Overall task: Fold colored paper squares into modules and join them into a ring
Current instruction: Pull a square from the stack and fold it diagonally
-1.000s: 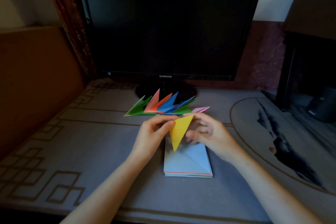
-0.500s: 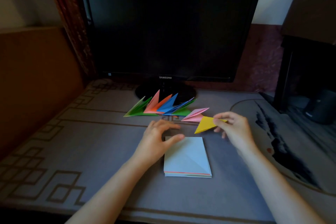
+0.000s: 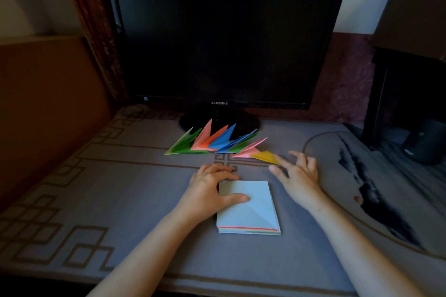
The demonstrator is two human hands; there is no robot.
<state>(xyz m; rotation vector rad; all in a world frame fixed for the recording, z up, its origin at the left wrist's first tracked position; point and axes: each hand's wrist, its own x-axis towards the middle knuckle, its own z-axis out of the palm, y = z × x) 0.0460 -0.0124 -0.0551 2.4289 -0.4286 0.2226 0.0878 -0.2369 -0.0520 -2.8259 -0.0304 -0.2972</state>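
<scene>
A stack of colored paper squares (image 3: 255, 210) with a light blue sheet on top lies in the middle of the table. My left hand (image 3: 210, 190) rests on its left edge, thumb on the top sheet, fingers over the far corner. A row of folded modules (image 3: 212, 142), green, pink, orange and blue, lies in front of the monitor stand. At the row's right end lie a pink module (image 3: 248, 150) and a yellow module (image 3: 264, 156). My right hand (image 3: 296, 176) is open with spread fingers just right of the yellow module, a fingertip at its edge.
A dark monitor (image 3: 222, 36) stands behind the modules on a round base (image 3: 243, 120). The table carries a grey patterned cloth (image 3: 120, 200). A wooden panel (image 3: 48, 103) rises at the left. Dark furniture and a black speaker (image 3: 422, 142) stand at the right.
My right hand carried the yellow module from above the stack to the right end of the row and let it go. My left hand came down onto the paper stack.
</scene>
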